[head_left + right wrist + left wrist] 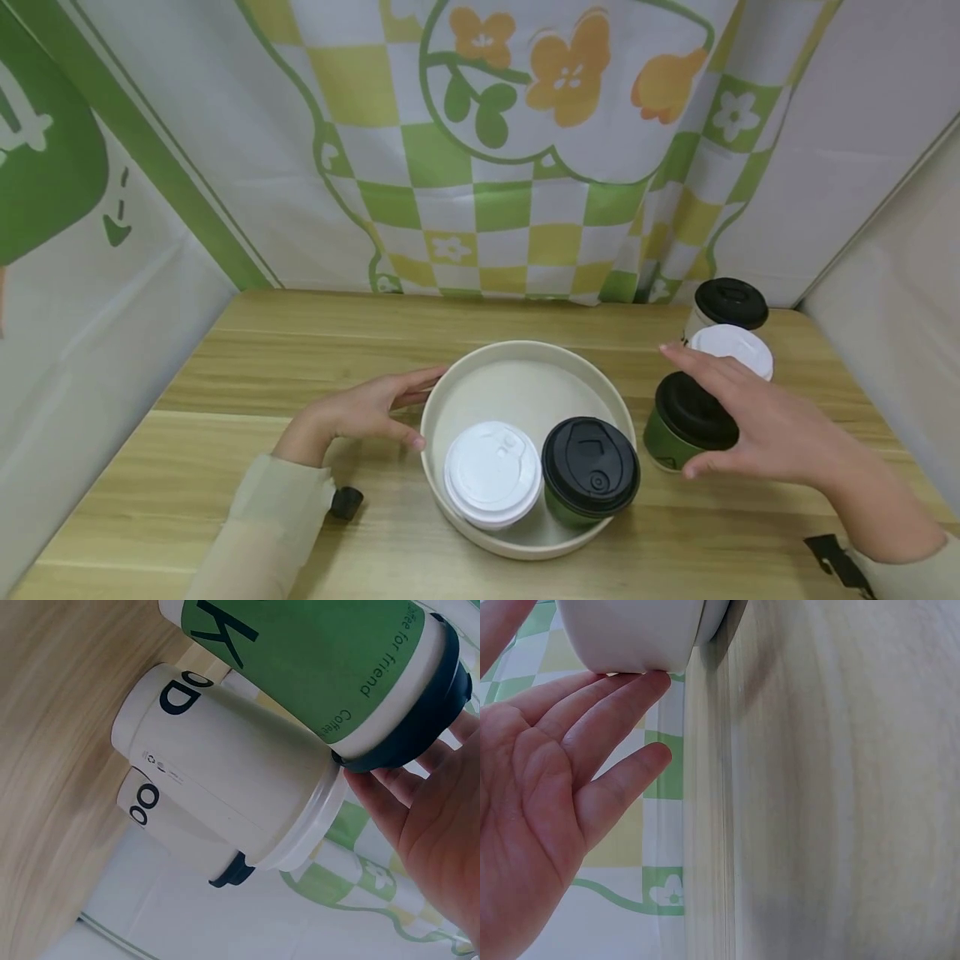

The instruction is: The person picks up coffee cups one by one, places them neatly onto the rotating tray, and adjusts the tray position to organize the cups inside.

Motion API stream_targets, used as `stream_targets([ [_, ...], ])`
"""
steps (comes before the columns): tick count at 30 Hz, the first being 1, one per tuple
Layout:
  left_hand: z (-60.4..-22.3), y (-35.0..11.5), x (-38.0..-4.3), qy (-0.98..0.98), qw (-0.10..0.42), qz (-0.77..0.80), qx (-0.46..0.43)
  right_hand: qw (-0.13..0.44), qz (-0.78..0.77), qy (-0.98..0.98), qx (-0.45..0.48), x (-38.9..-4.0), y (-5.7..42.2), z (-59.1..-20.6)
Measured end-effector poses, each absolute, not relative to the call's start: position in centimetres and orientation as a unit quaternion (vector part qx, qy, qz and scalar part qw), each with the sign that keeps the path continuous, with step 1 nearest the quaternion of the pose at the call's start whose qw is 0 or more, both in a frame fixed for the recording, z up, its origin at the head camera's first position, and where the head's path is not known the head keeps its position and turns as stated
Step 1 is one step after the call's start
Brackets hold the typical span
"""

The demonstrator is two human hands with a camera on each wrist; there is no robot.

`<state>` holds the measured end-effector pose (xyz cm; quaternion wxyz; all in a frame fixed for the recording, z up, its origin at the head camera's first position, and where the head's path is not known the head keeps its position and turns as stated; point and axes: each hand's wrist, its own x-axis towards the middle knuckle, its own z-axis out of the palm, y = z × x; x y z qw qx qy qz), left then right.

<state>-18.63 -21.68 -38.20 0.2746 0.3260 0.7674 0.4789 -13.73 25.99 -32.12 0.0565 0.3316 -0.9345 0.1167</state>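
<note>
A round cream tray (528, 375) carries a white-lidded cup (492, 473) and a green cup with a black lid (591, 467). At its left rim is my left hand (367, 412), fingers extended; in the left wrist view the fingertips (656, 681) touch the tray's side (630, 634). My right hand (765, 425) is spread over another green paper coffee cup (667, 437), thumb apart from the fingers. The right wrist view shows that cup's dark lid (420, 712) by the fingers (375, 799); whether they touch it I cannot tell.
Behind the green cup stand a white cup with a white lid (738, 346) and a pale cup with a black lid (731, 302). A checkered curtain (502, 208) hangs at the back of the wooden table (232, 375). Fabric walls rise on both sides.
</note>
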Motion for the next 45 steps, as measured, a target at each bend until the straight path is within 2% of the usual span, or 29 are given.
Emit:
stream_targets([
  [21,-38.4,-21.7,-18.7,0.768,0.274,0.478,0.327,0.065,0.131,-0.927,0.344,-14.0,26.3,-33.3],
  [29,-38.5,-21.7,-18.7,0.771,0.272,0.478,0.321,0.028,0.169,-0.934,0.315,-14.0,26.9,-33.8],
  [45,-38.4,-21.7,-18.6,0.773,0.272,0.476,0.32,0.035,0.2,-0.928,0.314,-13.9,27.5,-34.2],
])
